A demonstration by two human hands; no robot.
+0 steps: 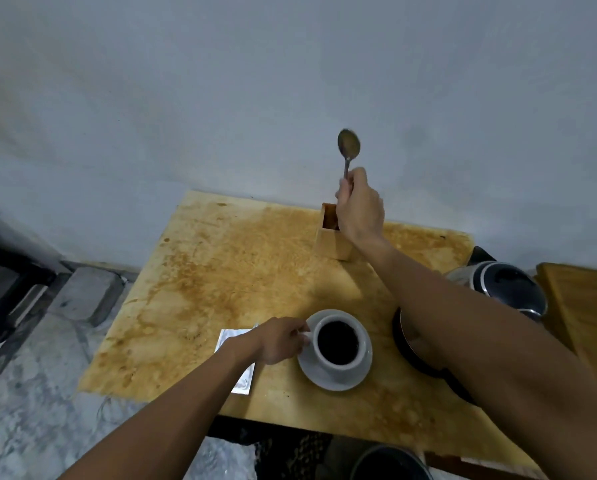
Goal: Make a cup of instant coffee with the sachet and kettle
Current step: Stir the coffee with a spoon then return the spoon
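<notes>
A white cup [338,362] full of dark coffee stands on a white saucer [335,382] near the front of the stained wooden table [221,278]. My left hand [279,341] grips the cup's handle. My right hand [359,209] is raised over a small open wooden box [331,242] at the table's back edge and holds a metal spoon [348,147] bowl-up by its handle. A silvery sachet [233,336] lies flat to the left of the saucer, partly under my left wrist. The kettle [508,289], dark-lidded, sits at the table's right, mostly behind my right arm.
A dark round base [414,355] lies right of the saucer under my right forearm. A wooden surface [581,313] stands at far right. A dark round container [390,462] is below the front edge. The wall rises close behind the table; marbled floor lies left.
</notes>
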